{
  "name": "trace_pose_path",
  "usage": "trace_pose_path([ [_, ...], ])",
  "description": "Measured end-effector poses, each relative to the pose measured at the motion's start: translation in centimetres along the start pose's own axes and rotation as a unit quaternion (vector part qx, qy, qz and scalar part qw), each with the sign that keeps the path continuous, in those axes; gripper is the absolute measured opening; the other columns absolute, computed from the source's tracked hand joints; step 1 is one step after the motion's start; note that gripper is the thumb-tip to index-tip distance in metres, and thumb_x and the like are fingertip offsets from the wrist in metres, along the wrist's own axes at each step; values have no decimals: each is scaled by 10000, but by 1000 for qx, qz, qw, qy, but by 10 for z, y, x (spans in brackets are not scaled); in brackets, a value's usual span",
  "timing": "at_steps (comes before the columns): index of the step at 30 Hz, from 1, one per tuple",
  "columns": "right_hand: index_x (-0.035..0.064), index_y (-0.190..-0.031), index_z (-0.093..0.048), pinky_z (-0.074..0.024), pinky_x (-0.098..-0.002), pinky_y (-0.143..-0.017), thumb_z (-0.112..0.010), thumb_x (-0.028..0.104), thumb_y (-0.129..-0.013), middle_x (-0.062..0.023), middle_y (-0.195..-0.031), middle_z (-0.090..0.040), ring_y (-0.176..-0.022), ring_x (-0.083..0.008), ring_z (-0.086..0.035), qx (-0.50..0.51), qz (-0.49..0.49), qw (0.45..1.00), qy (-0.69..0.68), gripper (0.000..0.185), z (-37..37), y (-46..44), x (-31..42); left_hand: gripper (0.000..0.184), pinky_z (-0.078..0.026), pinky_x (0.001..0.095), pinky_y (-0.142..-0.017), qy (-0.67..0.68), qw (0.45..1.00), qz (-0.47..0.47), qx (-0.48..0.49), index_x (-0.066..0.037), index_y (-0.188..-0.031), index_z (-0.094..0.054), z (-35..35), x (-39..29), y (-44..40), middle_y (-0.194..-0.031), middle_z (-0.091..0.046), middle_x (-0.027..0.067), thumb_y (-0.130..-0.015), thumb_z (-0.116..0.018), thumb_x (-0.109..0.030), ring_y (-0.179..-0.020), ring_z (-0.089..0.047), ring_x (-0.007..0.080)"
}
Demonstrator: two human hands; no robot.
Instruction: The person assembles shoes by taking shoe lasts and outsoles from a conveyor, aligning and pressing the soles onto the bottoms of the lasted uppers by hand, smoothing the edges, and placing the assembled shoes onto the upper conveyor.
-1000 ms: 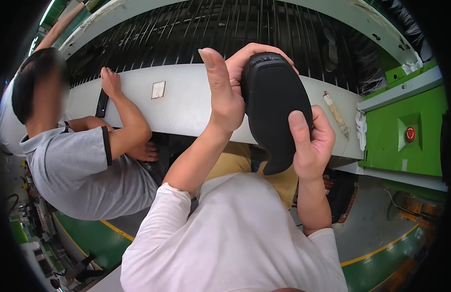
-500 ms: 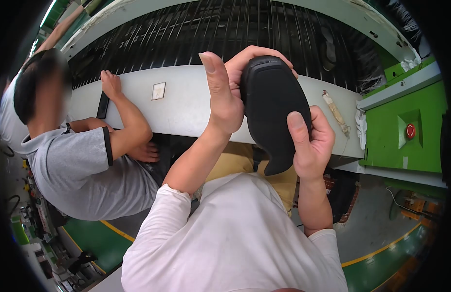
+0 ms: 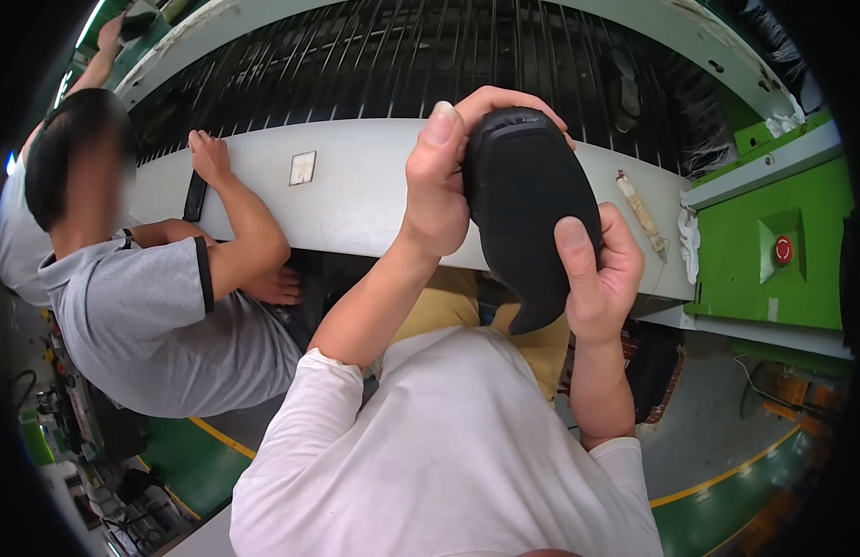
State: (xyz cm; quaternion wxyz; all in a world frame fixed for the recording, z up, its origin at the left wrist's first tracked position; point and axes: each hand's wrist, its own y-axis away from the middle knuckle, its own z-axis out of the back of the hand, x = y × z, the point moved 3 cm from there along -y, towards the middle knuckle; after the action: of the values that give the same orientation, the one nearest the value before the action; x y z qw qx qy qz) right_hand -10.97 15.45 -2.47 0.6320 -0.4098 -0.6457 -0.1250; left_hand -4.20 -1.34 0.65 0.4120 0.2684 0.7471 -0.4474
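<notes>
A black shoe sole (image 3: 534,209) is held up over the front edge of the bench, its flat face toward me. Its rounded broad end points away, and the near end narrows to a curved tip. My left hand (image 3: 439,190) grips the far left side, with fingers wrapped over the far end and the thumb raised beside the edge. On the right side, my right hand (image 3: 601,274) is closed round the rim, its thumb pressed on the flat face. The fingertips behind the sole are partly hidden.
A long white bench (image 3: 355,186) runs across, bearing a small pale square plate (image 3: 303,168) and a tape-wrapped tool (image 3: 641,215). Metal rods (image 3: 402,65) lie beyond. A co-worker in a grey shirt (image 3: 161,325) sits left. A green machine panel with a red button (image 3: 783,250) stands right.
My left thumb has bent in closer to the sole's edge. The sole and my right hand have shifted slightly to the right.
</notes>
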Motion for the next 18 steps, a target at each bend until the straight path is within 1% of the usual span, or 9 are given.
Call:
trace_pose_path([
  [2, 32, -919, -634, -393, -203, -617, -796, 218, -1062, 64, -774, -608, -694, -7, -467, 0, 9, 1000, -1, 285, 1, -1, -1, 892, -625, 448, -952, 3, 1000, -9, 20, 76, -1273, -670, 4, 1, -1, -1091, -771, 270, -1093, -148, -625, -1036, -761, 328],
  [5, 33, -917, -634, -396, -203, -629, -802, 214, -1057, 63, -785, -608, -704, -8, -463, -14, 18, 1000, -12, 284, 2, 1, -3, 897, -625, 449, -950, 14, 1000, -14, 10, 77, -1277, -666, 4, 5, -1, -1107, -769, 268, -1094, -152, -635, -1038, -760, 333],
  [7, 31, -917, -634, -398, -203, -636, -807, 213, -1052, 60, -792, -610, -714, -9, -467, -29, 16, 999, -25, 285, 1, 3, -3, 901, -625, 446, -949, -6, 1000, -9, -3, 77, -1278, -664, 2, 2, -1, -1115, -767, 267, -1094, -154, -642, -1037, -760, 331],
  [10, 25, -924, -640, -394, -202, -637, -814, 213, -1046, 62, -789, -610, -715, -9, -471, -15, 13, 1000, -13, 283, -2, 2, -2, 905, -625, 443, -948, -8, 1000, -1, 1, 75, -1281, -661, 2, 1, 1, -1121, -766, 265, -1094, -154, -651, -1036, -759, 327],
  [13, 20, -932, -649, -393, -204, -634, -817, 207, -1045, 60, -786, -614, -713, -10, -474, -1, 38, 999, 11, 276, 1, 3, -4, 911, -625, 441, -948, 5, 1000, -5, 3, 73, -1286, -658, 1, 3, 1, -1121, -766, 264, -1093, -149, -658, -1036, -759, 322],
  [18, 25, -922, -645, -388, -205, -627, -816, 204, -1047, 65, -779, -608, -706, -10, -470, -11, 40, 999, 16, 277, 4, 0, -4, 915, -625, 442, -949, 0, 1000, -3, 4, 68, -1297, -659, 0, 3, -1, -1120, -767, 262, -1091, -151, -664, -1040, -758, 322],
])
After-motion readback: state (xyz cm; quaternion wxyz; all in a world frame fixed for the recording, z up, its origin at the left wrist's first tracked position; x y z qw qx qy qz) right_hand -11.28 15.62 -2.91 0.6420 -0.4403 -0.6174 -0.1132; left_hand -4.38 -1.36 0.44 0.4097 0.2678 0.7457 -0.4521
